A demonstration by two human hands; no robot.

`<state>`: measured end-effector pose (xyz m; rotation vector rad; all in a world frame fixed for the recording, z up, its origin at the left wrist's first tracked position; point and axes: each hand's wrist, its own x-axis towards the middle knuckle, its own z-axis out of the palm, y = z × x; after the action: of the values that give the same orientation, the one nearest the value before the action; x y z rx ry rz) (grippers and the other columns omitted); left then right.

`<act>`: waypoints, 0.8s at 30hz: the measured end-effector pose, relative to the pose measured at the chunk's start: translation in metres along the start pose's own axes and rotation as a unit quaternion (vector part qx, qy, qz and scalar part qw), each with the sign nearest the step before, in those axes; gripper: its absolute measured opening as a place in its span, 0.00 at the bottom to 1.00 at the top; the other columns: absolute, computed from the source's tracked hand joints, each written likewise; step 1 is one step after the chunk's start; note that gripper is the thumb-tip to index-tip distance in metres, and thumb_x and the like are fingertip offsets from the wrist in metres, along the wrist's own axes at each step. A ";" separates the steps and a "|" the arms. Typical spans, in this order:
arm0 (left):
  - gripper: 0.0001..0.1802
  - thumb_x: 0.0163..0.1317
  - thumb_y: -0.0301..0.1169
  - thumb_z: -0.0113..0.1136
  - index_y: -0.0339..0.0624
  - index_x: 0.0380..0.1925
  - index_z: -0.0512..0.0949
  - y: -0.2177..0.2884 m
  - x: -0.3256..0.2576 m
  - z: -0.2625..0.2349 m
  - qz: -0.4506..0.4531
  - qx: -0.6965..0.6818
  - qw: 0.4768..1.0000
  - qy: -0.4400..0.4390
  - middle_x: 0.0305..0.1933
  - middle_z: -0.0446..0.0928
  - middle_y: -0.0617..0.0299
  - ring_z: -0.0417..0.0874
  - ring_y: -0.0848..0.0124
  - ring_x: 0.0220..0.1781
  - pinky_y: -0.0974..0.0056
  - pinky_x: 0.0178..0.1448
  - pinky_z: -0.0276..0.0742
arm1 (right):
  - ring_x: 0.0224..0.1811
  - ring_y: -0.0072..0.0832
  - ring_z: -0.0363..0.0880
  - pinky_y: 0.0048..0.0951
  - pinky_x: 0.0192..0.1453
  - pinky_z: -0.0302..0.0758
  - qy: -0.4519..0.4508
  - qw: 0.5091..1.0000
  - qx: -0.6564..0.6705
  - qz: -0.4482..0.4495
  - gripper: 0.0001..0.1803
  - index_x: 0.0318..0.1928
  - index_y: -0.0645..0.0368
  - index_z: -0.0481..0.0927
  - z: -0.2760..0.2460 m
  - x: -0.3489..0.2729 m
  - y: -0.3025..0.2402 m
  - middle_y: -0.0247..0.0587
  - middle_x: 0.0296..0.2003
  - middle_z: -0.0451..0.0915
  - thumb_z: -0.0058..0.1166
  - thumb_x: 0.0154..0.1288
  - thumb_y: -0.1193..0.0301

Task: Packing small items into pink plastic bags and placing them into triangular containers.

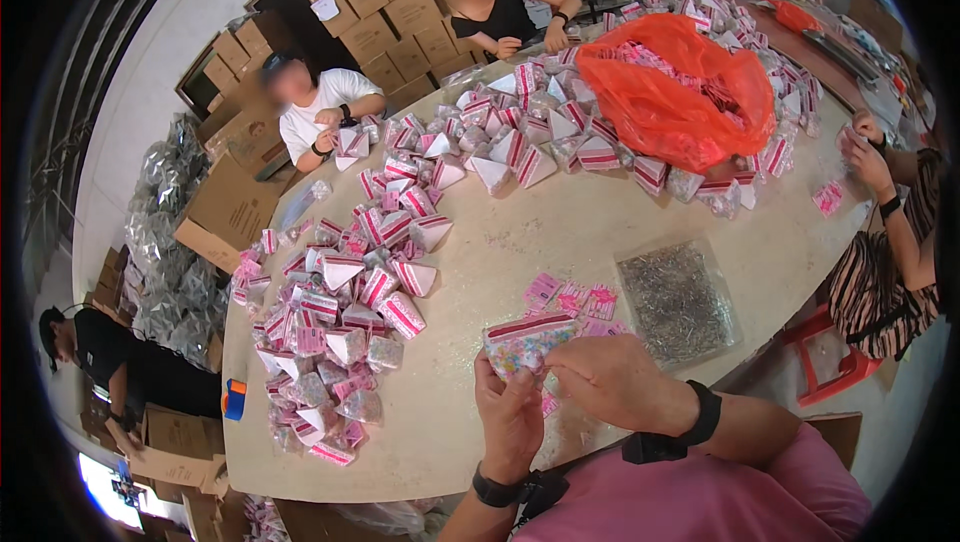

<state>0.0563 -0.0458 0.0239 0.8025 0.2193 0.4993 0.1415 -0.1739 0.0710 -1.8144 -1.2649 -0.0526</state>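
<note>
A small clear bag of pastel, multicoloured bits with a pink-and-white header card is held up over the near edge of the table. My left hand grips it from below, thumb on its front. Against the bag's right side, my right hand is closed with the fingertips pressed together; what they pinch is hidden. Just beyond lie several loose pink printed cards. To their right sits a shallow clear tray filled with small metal pieces.
Heaps of similar packed bags cover the table's left and far side. A red plastic bag with more pink pieces stands at the far right. Co-workers sit around the table. A tape roll lies at the left edge; cartons are stacked behind.
</note>
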 end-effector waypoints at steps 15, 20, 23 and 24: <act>0.29 0.56 0.24 0.62 0.38 0.55 0.59 -0.004 0.002 0.003 0.005 0.011 1.000 0.000 0.53 0.69 0.55 0.73 0.66 0.55 0.59 0.60 0.70 | 0.26 0.46 0.75 0.41 0.26 0.69 0.020 0.999 0.035 0.028 0.05 0.28 0.60 0.70 -0.001 -0.002 0.004 0.46 0.23 0.73 0.47 0.59 0.72; 0.28 0.57 0.26 0.61 0.39 0.56 0.60 -0.008 0.001 0.007 0.059 0.085 0.995 0.013 0.50 0.71 0.57 0.75 0.69 0.50 0.63 0.54 0.73 | 0.27 0.46 0.75 0.41 0.26 0.70 0.013 0.998 0.044 0.046 0.05 0.28 0.60 0.72 -0.001 -0.002 0.005 0.46 0.23 0.73 0.47 0.59 0.72; 0.29 0.57 0.25 0.61 0.38 0.56 0.59 -0.010 0.001 0.007 0.083 0.133 0.987 0.026 0.52 0.69 0.56 0.74 0.68 0.53 0.61 0.56 0.72 | 0.27 0.46 0.76 0.42 0.27 0.70 0.024 0.998 0.042 0.052 0.05 0.29 0.60 0.72 -0.001 -0.003 0.005 0.47 0.23 0.74 0.47 0.59 0.72; 0.30 0.57 0.25 0.61 0.38 0.56 0.58 -0.010 0.001 0.006 0.088 0.139 0.986 0.026 0.53 0.69 0.56 0.73 0.67 0.53 0.61 0.56 0.72 | 0.26 0.47 0.76 0.42 0.27 0.70 0.023 0.997 0.044 0.055 0.05 0.29 0.61 0.72 -0.002 -0.003 0.006 0.47 0.23 0.74 0.47 0.59 0.72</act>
<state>0.0634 -0.0553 0.0206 1.0888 0.2712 0.6666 0.1449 -0.1780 0.0667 -1.7940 -1.1158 0.0213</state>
